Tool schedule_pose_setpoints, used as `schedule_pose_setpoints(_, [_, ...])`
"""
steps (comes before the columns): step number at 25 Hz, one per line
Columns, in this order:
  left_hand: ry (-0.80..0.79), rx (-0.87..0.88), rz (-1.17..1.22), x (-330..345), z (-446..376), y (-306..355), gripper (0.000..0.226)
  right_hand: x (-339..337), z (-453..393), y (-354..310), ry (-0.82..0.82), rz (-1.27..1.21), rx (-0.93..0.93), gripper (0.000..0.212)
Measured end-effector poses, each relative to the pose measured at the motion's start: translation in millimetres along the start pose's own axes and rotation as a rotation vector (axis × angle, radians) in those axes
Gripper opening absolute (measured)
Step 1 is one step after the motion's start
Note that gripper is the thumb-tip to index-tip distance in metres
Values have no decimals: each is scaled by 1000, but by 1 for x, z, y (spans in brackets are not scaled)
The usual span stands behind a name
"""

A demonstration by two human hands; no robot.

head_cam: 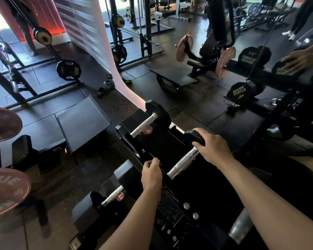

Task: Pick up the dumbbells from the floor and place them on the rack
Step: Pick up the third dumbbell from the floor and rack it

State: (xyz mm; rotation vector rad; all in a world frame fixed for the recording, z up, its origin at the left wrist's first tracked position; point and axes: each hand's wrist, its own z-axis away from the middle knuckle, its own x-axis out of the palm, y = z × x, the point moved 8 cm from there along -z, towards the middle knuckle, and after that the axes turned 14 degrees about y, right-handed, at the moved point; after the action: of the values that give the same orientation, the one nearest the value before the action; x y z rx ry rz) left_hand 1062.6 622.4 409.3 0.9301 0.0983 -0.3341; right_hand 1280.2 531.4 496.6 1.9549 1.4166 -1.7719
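Observation:
A black dumbbell rack (172,154) stands right below me against a mirror. On its upper tier lies a black hex dumbbell with a chrome handle (182,164). My right hand (212,147) grips the far head of this dumbbell from above. My left hand (151,175) has its fingers curled over the rack's front rail, just left of the chrome handle. The dumbbell's near head is lost in shadow. Another dumbbell (149,121) with a red label rests further along the same tier. On the lower tier sits a smaller dumbbell (114,195) marked 2.5.
The mirror (260,73) ahead reflects dumbbell heads and my hand. Pink weight plates (7,192) hang at the left, beside a black bench pad (83,121). Squat racks and plate-loaded machines fill the floor beyond. A person's legs (294,31) show at the far right.

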Motion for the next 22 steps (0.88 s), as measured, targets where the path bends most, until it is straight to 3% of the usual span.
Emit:
schedule_pose_setpoints(6, [-6, 0, 7, 1, -6, -4, 34, 3, -2, 2, -34, 0, -17, 45])
schedule_pose_setpoints(12, [32, -19, 103, -6, 6, -11, 78, 0, 6, 3, -170, 7, 47, 66])
schedule_pose_setpoints(22, [101, -56, 137, -15, 78, -51, 108, -74, 80, 34, -63, 178, -21, 67])
